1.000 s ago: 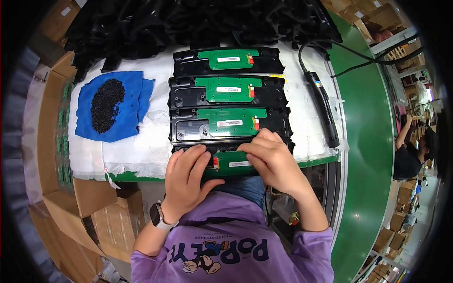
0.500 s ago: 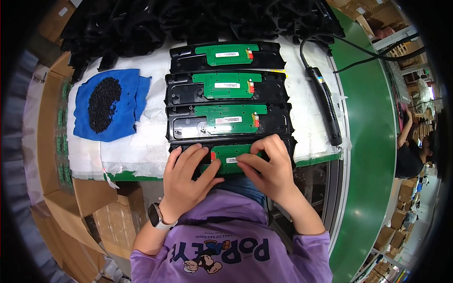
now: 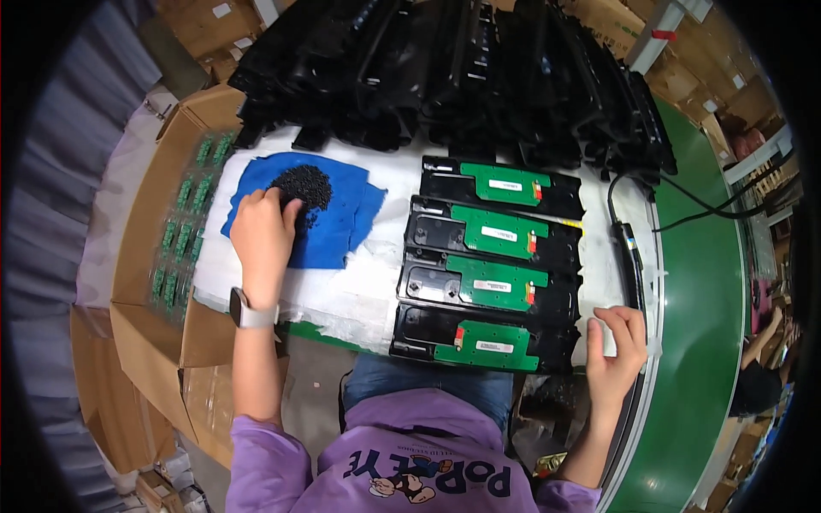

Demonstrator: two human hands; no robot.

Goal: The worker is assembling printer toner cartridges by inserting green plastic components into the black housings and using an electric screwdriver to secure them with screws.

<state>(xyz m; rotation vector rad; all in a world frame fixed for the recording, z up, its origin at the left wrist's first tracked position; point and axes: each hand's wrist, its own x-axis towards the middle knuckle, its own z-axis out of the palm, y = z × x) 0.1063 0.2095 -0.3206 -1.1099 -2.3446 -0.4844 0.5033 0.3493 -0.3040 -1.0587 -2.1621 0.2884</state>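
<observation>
My left hand (image 3: 263, 235) is at the pile of small black screws (image 3: 310, 184) lying on a blue cloth (image 3: 332, 244). Its fingers are bent down into the near edge of the pile, and their tips are partly hidden. My right hand (image 3: 617, 346) hovers by the lower end of a black electric screwdriver (image 3: 630, 256), fingers curved and apart, with nothing visible in them. Between my hands, several black plastic panels (image 3: 412, 323) lie in a column, each carrying a green circuit board (image 3: 522, 335). The nearest board has its red connector at the left; the others have theirs at the right.
A heap of black plastic panels (image 3: 385, 81) fills the far side of the table. At the left, a cardboard box (image 3: 141, 274) holds clear trays of green boards (image 3: 175, 235). The screwdriver's cable (image 3: 718, 209) runs off right, over a green surface (image 3: 697, 299).
Both hands have left the nearest board: the left went over to the screw pile, the right moved out beside the screwdriver. The view has turned, so the table appears shifted.
</observation>
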